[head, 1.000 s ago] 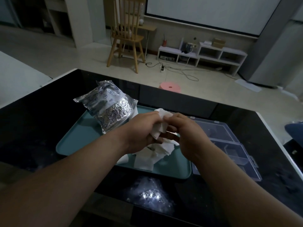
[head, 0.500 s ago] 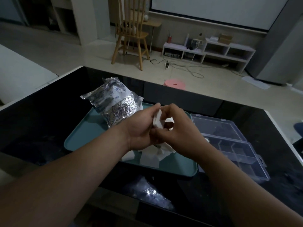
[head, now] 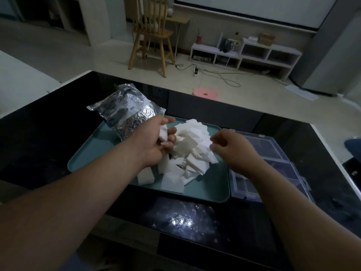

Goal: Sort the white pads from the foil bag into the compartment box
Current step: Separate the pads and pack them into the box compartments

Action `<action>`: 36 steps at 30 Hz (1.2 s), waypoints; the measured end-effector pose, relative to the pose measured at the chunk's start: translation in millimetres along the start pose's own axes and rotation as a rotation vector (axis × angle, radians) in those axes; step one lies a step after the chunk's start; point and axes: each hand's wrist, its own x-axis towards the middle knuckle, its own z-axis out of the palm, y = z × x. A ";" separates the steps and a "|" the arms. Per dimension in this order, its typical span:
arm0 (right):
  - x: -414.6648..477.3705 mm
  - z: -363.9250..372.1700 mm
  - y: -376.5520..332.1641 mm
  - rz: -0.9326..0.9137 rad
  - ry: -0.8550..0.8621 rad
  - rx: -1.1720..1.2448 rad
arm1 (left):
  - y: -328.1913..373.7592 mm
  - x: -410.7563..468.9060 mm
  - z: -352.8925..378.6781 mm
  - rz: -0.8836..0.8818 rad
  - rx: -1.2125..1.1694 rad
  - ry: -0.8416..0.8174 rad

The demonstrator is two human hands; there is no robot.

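foil bag [head: 127, 116], crumpled and silver with blue print, lies on its side at the far left corner of a teal tray [head: 88, 153], its open end turned toward the middle of the tray. the tray sits on a glossy black table [head: 48, 143]. just right of the bag the left hand [head: 156, 141] is raised a little above the tray, its fingers curled round a small bunch of white pads, the thumb pressed on top. right under and beside that hand the white pads [head: 191, 151] lie in a loose heap across the middle of the tray, with a few singles spread toward the near edge. the right hand [head: 230, 149] hovers at the right edge of the heap, fingers loosely bent, thumb and forefinger apart, no pad to be seen between them. past the tray's right rim, just beside it, stands the clear compartment box [head: 273, 153], its lid laid back on the far side; the right forearm crosses over its near part. on the floor beyond the table: a wooden chair [head: 152, 36], a pink round stool [head: 205, 93], a low white shelf [head: 254, 53].
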 end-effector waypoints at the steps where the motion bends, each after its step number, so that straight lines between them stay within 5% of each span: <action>1: -0.4 3.4 -0.6 -0.020 -0.020 -0.009 | 0.0 1.2 -0.1 0.015 -0.003 0.023; 5: -1.6 17.6 -16.2 -0.101 -0.008 0.070 | -3.0 3.6 -1.2 0.054 0.038 0.132; 10: 1.7 43.3 -33.7 -0.125 0.058 -0.154 | -6.9 5.1 -4.6 0.049 0.137 0.141; 18: -3.2 10.2 -24.9 -0.120 -0.067 0.159 | -0.5 -4.2 -4.9 0.132 0.398 0.088; 23: -13.3 -17.1 -35.4 -0.186 -0.324 0.299 | -2.2 -20.0 5.1 0.062 0.609 -0.205; 27: -15.2 -7.8 -56.5 -0.301 -0.188 0.118 | -13.7 -29.4 9.8 -0.072 0.736 -0.445; 31: -3.7 -16.1 -37.0 -0.128 0.004 0.289 | -5.3 -16.5 6.8 0.022 0.415 -0.263; 33: 0.8 -19.0 -18.1 -0.012 0.074 0.192 | 2.9 -10.7 2.6 0.053 0.299 -0.173; 36: -1.4 -6.2 -3.8 0.027 -0.115 -0.054 | 2.8 -4.9 0.7 0.073 0.237 -0.073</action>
